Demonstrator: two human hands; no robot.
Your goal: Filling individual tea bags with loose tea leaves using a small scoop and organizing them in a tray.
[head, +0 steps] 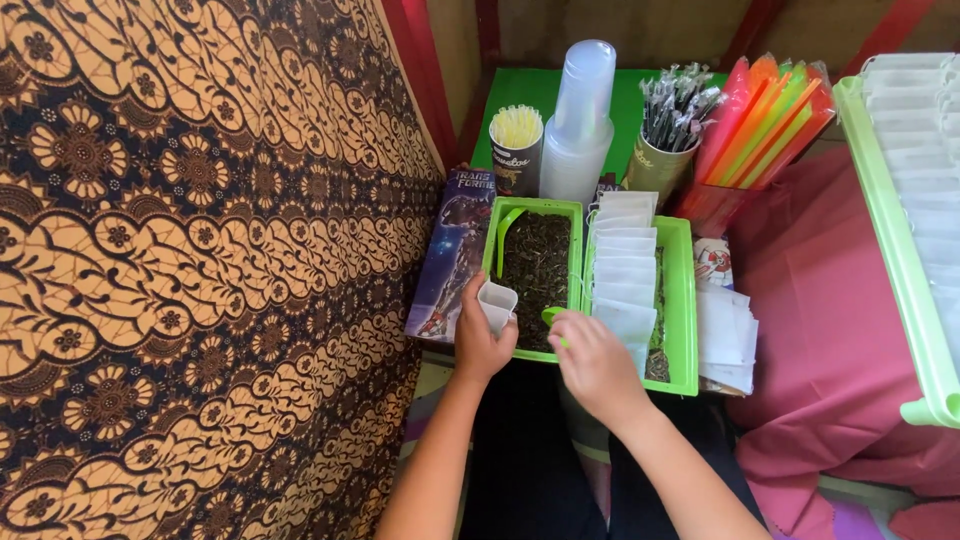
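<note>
My left hand [478, 340] holds a small white paper pouch [497, 304], held open at the near left corner of a green tray [577, 212] filled with dark dried leaves [537, 268]. My right hand [595, 362] grips a small green scoop [552, 316] at the tray's near edge, close to the pouch. A second green scoop [503, 236] lies in the leaves at the left. To the right, another green tray [684, 300] holds a row of white pouches [624, 258].
A patterned brown cloth [190, 260] fills the left. Behind the trays stand a stack of clear cups [580, 120], a tin of straws [516, 145], a cup of wrapped sticks [668, 130] and coloured sleeves [765, 120]. Loose white pouches [725, 335], pink fabric [830, 330] and a long green tray [890, 240] lie at right.
</note>
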